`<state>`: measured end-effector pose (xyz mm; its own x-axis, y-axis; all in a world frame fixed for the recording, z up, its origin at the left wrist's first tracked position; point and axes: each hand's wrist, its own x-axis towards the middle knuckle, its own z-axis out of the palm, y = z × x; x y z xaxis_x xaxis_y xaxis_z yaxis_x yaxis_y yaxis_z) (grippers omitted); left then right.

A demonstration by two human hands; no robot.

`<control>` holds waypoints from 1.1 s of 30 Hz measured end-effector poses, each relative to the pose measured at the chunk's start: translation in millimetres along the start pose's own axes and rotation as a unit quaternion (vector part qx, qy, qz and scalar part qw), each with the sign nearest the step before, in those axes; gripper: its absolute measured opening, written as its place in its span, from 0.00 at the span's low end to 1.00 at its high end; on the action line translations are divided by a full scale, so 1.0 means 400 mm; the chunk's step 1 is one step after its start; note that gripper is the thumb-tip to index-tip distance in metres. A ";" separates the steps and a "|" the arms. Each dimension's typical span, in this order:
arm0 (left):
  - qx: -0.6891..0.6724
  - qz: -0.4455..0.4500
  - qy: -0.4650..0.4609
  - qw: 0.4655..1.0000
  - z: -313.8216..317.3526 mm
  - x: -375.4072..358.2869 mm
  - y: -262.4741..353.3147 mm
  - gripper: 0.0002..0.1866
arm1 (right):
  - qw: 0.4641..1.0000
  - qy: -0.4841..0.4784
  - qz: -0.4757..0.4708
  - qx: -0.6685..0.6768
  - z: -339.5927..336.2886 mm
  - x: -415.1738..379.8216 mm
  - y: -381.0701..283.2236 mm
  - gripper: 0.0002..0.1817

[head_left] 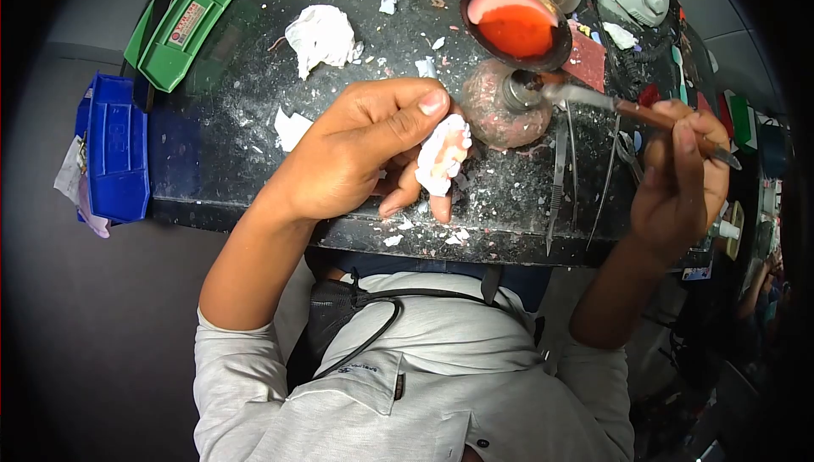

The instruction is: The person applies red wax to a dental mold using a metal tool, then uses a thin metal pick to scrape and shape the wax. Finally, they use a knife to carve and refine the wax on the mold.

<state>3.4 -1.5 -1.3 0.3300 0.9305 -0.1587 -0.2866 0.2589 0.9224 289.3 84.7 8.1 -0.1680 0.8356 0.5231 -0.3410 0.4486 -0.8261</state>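
Observation:
My left hand [348, 148] is closed around a small dental cast [443, 155], white with pinkish parts and tooth shapes along its edge. Thumb and fingers grip it upright above the front of the bench. My right hand [681, 178] pinches the brown handle of a wax knife [643, 114]. The knife's blade points left, its blurred tip beside the metal neck of a round glass spirit lamp [502, 119]. Just behind the lamp, a dark ladle [517, 28] holds red melted wax with a paler pink piece at its far side.
Crumpled white paper [322, 38] and scraps litter the black bench [246, 148]. Slim metal instruments [558, 182] lie between the lamp and my right hand. A green bin [188, 30] and a blue bin [117, 153] stand left. Pink wax sheet [585, 59] lies behind the knife.

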 end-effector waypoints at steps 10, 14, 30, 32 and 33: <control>0.010 0.007 -0.007 1.000 -0.002 0.005 0.001 0.25 | 0.998 0.040 0.016 -0.049 -0.007 0.000 0.004 0.11; 0.004 0.010 0.008 1.000 0.006 0.005 -0.002 0.25 | 0.999 0.019 0.007 -0.043 -0.009 -0.001 0.007 0.11; 0.012 0.000 -0.007 1.000 -0.001 0.008 0.001 0.25 | 0.999 -0.033 0.003 -0.010 0.003 -0.003 0.007 0.10; 0.011 -0.001 -0.002 1.000 0.002 0.007 -0.001 0.25 | 0.995 -0.095 -0.011 0.030 0.017 -0.009 0.003 0.10; 0.011 -0.001 -0.003 1.000 0.003 0.007 -0.001 0.25 | 0.995 -0.095 -0.011 0.030 0.025 -0.012 0.002 0.10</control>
<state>5.5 0.8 -1.6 0.3352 0.9287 -0.1588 -0.2658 0.2549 0.9297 280.6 77.8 7.2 -0.3305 0.7483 0.5752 -0.4003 0.4408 -0.8034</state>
